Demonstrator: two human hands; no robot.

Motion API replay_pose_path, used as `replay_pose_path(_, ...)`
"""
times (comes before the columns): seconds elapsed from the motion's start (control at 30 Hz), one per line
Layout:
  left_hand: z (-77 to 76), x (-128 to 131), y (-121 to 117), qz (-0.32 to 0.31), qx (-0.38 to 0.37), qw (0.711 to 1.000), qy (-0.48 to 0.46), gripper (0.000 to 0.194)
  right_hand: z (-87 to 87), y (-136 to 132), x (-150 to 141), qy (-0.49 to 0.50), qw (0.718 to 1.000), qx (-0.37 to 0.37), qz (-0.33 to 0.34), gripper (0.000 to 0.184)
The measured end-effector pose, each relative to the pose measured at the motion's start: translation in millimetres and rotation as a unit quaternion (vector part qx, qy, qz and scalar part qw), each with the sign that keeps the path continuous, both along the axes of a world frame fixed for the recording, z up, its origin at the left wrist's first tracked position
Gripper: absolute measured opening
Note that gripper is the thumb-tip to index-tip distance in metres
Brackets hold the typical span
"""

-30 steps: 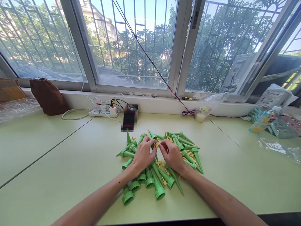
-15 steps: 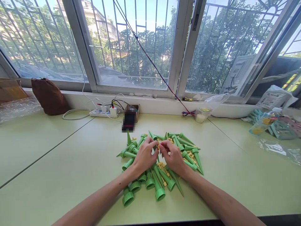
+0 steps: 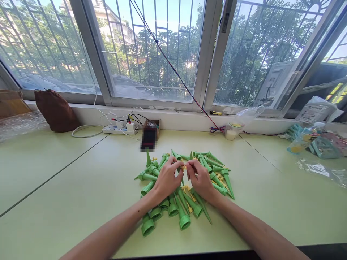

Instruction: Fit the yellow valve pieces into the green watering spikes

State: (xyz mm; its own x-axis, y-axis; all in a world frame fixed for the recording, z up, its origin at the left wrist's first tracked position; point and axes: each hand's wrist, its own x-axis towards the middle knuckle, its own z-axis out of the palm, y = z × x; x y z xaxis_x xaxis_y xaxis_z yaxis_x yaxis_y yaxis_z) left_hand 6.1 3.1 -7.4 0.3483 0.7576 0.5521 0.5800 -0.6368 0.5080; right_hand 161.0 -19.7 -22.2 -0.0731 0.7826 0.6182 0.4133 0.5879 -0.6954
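Note:
Over a pile of green plastic spikes my two hands meet, fingertips close together. My left hand pinches a small yellow plastic piece between thumb and fingers. The fingers of my right hand are closed at the other end of that same piece. Its exact shape is mostly hidden by the fingertips. Below and around both hands lie many hollow green spikes, tapered, with wide ribbed collars. More small yellow pieces are scattered among them, some under my hands.
A blurred dark device and a power strip stand at the back by the window. Further left sits a brown bag. A plastic bag with a cup is at back right, a bottle and wrappers farther right.
My hands stay over the pile, still pinching the yellow piece. The right fingers have shifted slightly and curled more. The pile looks the same.

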Motion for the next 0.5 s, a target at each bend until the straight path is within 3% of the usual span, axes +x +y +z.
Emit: replay_pose_path(0.5,-2.5,-0.6,1.8,-0.011,0.011,1.0,-0.015,0.023,-2.4,1.6,-1.0,0.009,1.0,-0.02,-0.001,0.022)
